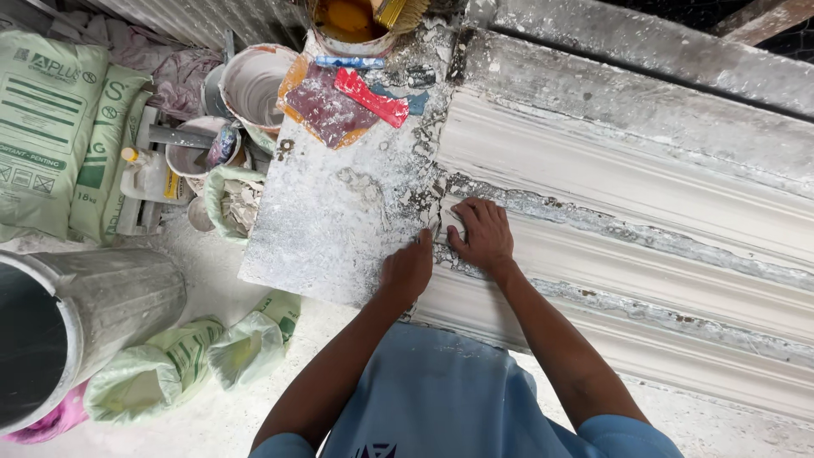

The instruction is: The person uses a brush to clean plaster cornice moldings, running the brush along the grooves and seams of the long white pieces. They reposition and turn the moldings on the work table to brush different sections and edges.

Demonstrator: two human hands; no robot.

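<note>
A long white plaster moulding (pixel 644 220) with ridged profiles lies across a dusty worktable (pixel 331 229). My right hand (pixel 482 236) rests flat on the moulding's left end, fingers spread over a small pale piece at the crumbly edge. My left hand (pixel 407 271) sits beside it at the same end, fingers curled against the edge; whether it holds anything is hidden.
Red and blue scrapers (pixel 370 97) lie on the table's far end by a tub with a brush (pixel 356 21). Buckets (pixel 254 85), green sacks (pixel 51 127), a metal bin (pixel 76 314) and knotted bags (pixel 195 360) crowd the floor at left.
</note>
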